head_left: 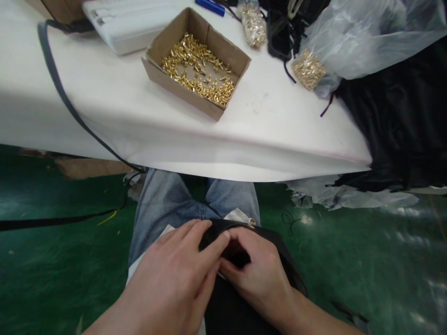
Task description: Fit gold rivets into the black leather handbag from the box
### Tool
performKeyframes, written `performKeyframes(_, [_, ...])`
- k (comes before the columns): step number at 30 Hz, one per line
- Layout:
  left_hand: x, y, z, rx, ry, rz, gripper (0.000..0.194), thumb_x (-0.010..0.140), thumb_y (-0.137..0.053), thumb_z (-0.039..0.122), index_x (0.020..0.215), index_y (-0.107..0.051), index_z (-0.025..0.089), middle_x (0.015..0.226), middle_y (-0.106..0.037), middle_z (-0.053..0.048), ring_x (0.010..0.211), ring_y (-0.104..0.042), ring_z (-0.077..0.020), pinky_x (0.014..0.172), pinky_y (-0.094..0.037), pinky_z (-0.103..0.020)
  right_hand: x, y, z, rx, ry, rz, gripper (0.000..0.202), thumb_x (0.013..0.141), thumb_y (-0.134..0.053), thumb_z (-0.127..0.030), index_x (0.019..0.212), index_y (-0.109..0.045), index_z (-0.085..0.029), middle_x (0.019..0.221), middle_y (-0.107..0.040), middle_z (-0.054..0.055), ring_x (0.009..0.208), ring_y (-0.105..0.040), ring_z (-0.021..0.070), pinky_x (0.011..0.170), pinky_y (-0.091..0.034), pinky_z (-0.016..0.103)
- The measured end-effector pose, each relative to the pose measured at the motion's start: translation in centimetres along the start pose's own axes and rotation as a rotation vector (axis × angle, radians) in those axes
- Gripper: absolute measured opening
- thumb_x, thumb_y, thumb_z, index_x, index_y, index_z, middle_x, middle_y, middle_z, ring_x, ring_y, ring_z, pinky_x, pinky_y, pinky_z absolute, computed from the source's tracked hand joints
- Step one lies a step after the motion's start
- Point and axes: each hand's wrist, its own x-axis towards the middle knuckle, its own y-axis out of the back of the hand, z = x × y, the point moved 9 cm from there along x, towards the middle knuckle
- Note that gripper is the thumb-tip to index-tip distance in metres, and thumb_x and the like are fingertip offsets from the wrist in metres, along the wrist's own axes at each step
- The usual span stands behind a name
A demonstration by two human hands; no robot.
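Note:
A black item (228, 307), apparently of fabric or leather, lies across the person's lap, with a small gold-coloured metal piece (251, 223) at its upper edge. My left hand (174, 274) rests over its left part, thumb reaching to the edge and fingers bent onto the material. Curled beside it, my right hand (260, 270) pinches at the same edge, its thumb and forefinger forming a ring. The two hands meet at the fingertips. Whatever lies between the fingertips is hidden.
An open cardboard box (185, 90) of small gold metal pieces stands on the white-covered table (279, 121). Behind are a white case (129, 28), a blue marker (210, 6) and bags of gold pieces (309, 70). Black material (401, 111) hangs at the right; a dark strap (66, 100) curves at the left.

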Motion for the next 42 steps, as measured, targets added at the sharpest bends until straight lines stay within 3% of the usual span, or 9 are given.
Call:
performKeyframes(4, [0.4,-0.5,0.4,0.119,0.001,-0.107,0.026,0.105,-0.062,0.031,0.125,-0.075,0.022,0.117,-0.078,-0.015,0.1,-0.078,-0.0361,0.078,-0.07,-0.05,-0.4,-0.3,1.2,0.088,-0.131,0.008,0.026,0.082,-0.085,-0.012,0.099,-0.068,-0.024,0.085,-0.075,-0.003,0.07,-0.071,0.0167,0.066,-0.057,0.027])
performKeyframes(7, [0.0,-1.2,0.7,0.178,0.018,-0.249,0.011,0.099,-0.066,0.022,0.105,-0.076,0.022,0.099,-0.076,-0.01,0.086,-0.076,-0.0312,0.072,-0.066,-0.042,-0.7,-0.9,0.8,0.067,-0.107,-0.045,0.04,0.074,-0.08,-0.001,0.103,-0.066,-0.025,0.089,-0.074,-0.003,0.075,-0.071,0.0169,0.07,-0.056,0.027])
performKeyframes(13, [-1.2,-2.3,1.8,0.308,-0.027,-0.402,0.03,0.09,-0.053,0.004,0.108,-0.074,0.017,0.094,-0.076,-0.014,0.081,-0.075,-0.0341,0.069,-0.064,-0.045,-0.7,-1.8,-0.4,0.085,-0.028,-0.142,0.042,0.078,-0.067,0.005,0.107,-0.062,-0.026,0.092,-0.073,-0.004,0.078,-0.071,0.0152,0.072,-0.055,0.024])
performKeyframes(21, [-0.9,-4.0,2.0,0.318,-0.035,-0.567,0.025,0.085,-0.057,0.001,0.096,-0.075,0.015,0.079,-0.076,-0.012,0.065,-0.074,-0.0289,0.056,-0.056,-0.032,-1.1,-2.5,-2.0,0.006,0.229,-0.136,0.038,0.088,-0.054,0.003,0.114,-0.059,-0.024,0.092,-0.074,0.002,0.081,-0.075,0.0197,0.072,-0.059,0.028])
performKeyframes(25, [-0.9,-4.2,1.2,0.282,-0.023,-0.537,0.022,0.082,-0.059,-0.001,0.086,-0.069,0.018,0.072,-0.073,-0.007,0.06,-0.073,-0.0246,0.052,-0.05,-0.027,-1.1,-2.7,-1.9,0.017,0.215,-0.126,0.035,0.091,-0.055,0.003,0.112,-0.058,-0.025,0.092,-0.073,0.0,0.078,-0.074,0.0186,0.072,-0.06,0.027])
performKeyframes(28, [-1.1,-4.3,0.8,0.281,0.021,-0.51,0.023,0.08,-0.062,-0.002,0.09,-0.069,0.018,0.077,-0.074,-0.008,0.062,-0.073,-0.0252,0.055,-0.052,-0.028,-0.8,-2.9,-1.9,0.025,0.208,-0.151,0.038,0.086,-0.052,0.004,0.11,-0.058,-0.025,0.091,-0.073,0.0,0.078,-0.073,0.0188,0.072,-0.06,0.027])
performKeyframes(35, [-1.4,-4.9,0.4,0.249,0.02,-0.62,0.026,0.085,-0.062,-0.003,0.101,-0.072,0.015,0.086,-0.078,-0.011,0.068,-0.076,-0.0305,0.057,-0.057,-0.034,0.1,-3.0,-1.8,0.036,0.101,-0.211,0.041,0.078,-0.065,0.008,0.105,-0.065,-0.024,0.092,-0.076,0.0,0.083,-0.076,0.0203,0.076,-0.059,0.029])
performKeyframes(38, [-2.0,-4.9,-0.3,0.297,-0.012,-0.551,0.025,0.088,-0.058,-0.004,0.098,-0.068,0.016,0.083,-0.075,-0.008,0.066,-0.074,-0.0281,0.055,-0.055,-0.033,0.2,-3.3,-1.3,0.042,-0.024,-0.265,0.041,0.078,-0.075,0.007,0.105,-0.069,-0.023,0.096,-0.08,0.0,0.085,-0.078,0.0218,0.077,-0.059,0.031])
performKeyframes(42, [-2.9,-4.3,-0.8,0.294,-0.087,-0.34,0.024,0.097,-0.052,-0.001,0.089,-0.059,0.021,0.077,-0.069,-0.003,0.062,-0.068,-0.0216,0.058,-0.053,-0.029,0.6,-3.5,-0.6,0.067,-0.15,-0.295,0.035,0.083,-0.082,0.001,0.108,-0.073,-0.022,0.101,-0.083,0.002,0.092,-0.081,0.0233,0.082,-0.062,0.033])
